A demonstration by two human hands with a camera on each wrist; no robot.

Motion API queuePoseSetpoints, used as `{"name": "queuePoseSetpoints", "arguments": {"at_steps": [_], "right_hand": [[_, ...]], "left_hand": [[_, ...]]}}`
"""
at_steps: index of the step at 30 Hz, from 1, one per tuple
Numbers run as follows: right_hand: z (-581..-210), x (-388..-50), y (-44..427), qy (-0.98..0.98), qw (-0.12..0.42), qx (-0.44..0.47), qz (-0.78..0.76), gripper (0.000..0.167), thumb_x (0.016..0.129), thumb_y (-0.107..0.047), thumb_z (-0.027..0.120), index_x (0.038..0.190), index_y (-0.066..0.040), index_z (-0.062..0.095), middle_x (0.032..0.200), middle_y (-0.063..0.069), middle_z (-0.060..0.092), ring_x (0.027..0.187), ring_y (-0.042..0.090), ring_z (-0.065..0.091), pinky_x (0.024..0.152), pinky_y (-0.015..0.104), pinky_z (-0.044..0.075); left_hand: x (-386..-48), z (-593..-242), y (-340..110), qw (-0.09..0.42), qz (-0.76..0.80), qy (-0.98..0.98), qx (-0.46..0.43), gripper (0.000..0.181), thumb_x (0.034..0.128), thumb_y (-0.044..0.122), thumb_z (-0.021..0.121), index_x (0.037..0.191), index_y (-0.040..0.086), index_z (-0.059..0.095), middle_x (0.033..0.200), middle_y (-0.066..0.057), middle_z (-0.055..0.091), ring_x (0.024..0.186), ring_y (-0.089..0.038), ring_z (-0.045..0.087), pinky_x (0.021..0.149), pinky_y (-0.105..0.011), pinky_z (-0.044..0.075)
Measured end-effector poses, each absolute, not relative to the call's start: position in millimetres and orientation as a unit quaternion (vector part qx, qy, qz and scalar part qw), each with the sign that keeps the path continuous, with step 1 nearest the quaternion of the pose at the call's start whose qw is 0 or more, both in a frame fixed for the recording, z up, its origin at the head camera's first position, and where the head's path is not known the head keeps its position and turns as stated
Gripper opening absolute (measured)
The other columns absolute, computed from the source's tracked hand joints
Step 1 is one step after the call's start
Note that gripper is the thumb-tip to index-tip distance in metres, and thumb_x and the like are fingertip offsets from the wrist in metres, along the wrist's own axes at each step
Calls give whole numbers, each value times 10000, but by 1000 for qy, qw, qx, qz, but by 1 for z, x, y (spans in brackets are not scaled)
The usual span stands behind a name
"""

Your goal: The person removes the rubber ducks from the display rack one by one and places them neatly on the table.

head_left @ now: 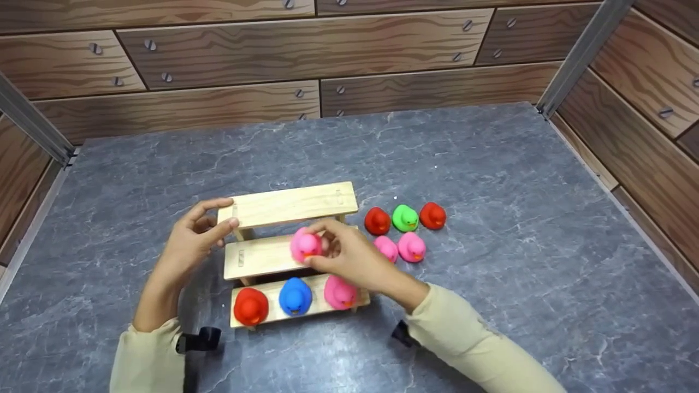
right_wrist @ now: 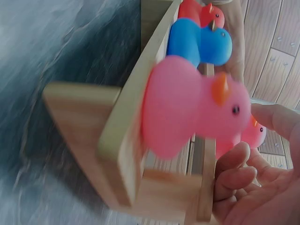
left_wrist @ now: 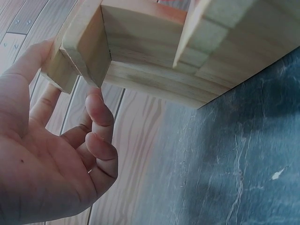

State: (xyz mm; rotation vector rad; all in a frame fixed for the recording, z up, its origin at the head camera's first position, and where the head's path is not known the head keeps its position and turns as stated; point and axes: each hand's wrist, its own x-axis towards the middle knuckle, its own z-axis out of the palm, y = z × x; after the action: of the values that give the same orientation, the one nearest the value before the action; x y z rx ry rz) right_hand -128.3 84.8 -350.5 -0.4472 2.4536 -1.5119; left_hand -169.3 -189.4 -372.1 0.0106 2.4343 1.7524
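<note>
The right hand (head_left: 349, 254) is pinching a pink duck (head_left: 304, 244) at the middle step (head_left: 262, 259) of a wooden rack (head_left: 289, 205); the left hand (head_left: 191, 237) is gripping the top step's left end. Red (head_left: 250, 307), blue (head_left: 295, 296) and pink ducks (head_left: 339, 293) are sitting on the lowest step (head_left: 273, 305), five more ducks (head_left: 412, 247) on the tabletop (head_left: 519, 218).

The tabletop (head_left: 519, 262) is dark grey, and it has thin white veins like marble. Behind it stands a back wall (head_left: 306, 52) with a pattern of brown wooden planks and slotted screw heads (head_left: 150, 45), and similar side walls rise at left (head_left: 19, 164) and right (head_left: 628, 125). Grey posts (head_left: 587, 52) mark both back corners.
</note>
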Motion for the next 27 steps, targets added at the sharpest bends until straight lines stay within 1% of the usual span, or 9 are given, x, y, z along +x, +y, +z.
{"name": "queuePoseSetpoints", "arguments": {"at_steps": [4,8,15,18,23,27], "right_hand": [[-351,-129,95,840,110,-152,-510,391,817,-91,738,1185,-100,605,831,18,561,733,130,508,675,212,440],[-351,-129,103,839,107,-155,-510,374,820,-86,729,1173,-104,608,834,16,551,723,132,492,656,199,422],[-347,-130,117,850,90,-160,-494,381,802,-94,737,1161,-93,611,845,15,566,713,121,497,654,199,434],[-344,-130,126,851,87,-160,-492,394,803,-103,751,1172,-88,613,854,24,553,698,126,481,642,191,423],[-339,-131,143,849,86,-160,-497,415,811,-97,758,1196,-62,609,878,77,540,698,147,455,615,179,389],[-340,-132,156,854,80,-149,-492,400,815,-82,746,1191,-50,612,900,71,540,737,175,468,641,178,399]], "left_hand": [[-169,-372,-190,70,581,811,2,492,919,247,671,1365,132,498,798,32,531,665,-94,519,551,-219,395],[-169,-372,-190,70,578,813,1,491,920,251,668,1366,134,498,803,31,536,667,-91,518,554,-220,398],[-170,-372,-190,70,574,816,0,492,920,255,668,1369,145,498,806,30,543,670,-91,521,552,-222,404],[-170,-372,-190,72,575,815,-1,496,917,258,672,1369,147,497,808,31,542,671,-88,521,551,-219,403],[-169,-371,-190,73,577,813,2,494,917,260,672,1365,143,500,810,15,540,673,-100,522,551,-222,400],[-169,-372,-190,72,585,808,3,475,909,273,682,1340,159,519,813,2,555,675,-109,528,553,-223,397]]}}
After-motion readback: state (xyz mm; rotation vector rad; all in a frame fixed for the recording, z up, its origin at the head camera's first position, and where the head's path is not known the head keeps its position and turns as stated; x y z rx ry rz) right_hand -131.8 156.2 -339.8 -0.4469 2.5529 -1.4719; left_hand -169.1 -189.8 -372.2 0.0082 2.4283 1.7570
